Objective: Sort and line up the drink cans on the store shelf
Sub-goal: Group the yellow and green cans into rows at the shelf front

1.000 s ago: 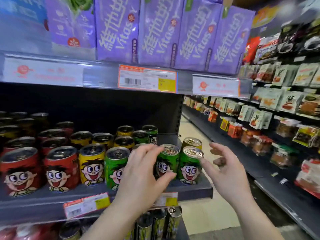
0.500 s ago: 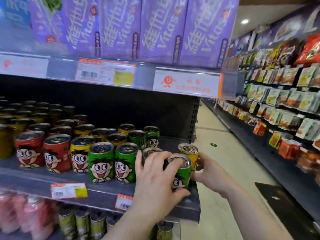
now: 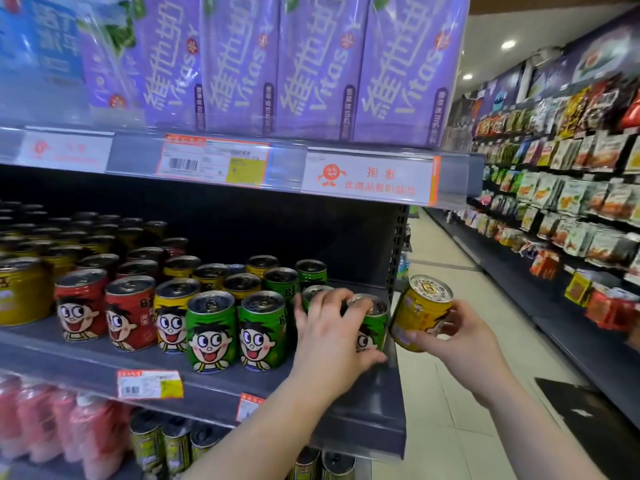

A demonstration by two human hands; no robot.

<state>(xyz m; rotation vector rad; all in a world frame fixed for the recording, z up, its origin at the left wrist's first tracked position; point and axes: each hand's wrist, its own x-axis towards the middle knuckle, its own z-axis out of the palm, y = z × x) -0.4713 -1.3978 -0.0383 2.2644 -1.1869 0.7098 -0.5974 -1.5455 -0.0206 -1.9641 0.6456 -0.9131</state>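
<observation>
Left hand wraps a green can at the right end of the front row on the shelf; can upright, cartoon face forward. Right hand grips a yellow can, tilted, held off the shelf edge over the aisle, just beside the green one. Front row left to right: red cans, yellow, green cans, same face. Purple cartons above read "Vitas". Price tag text blurred.
</observation>
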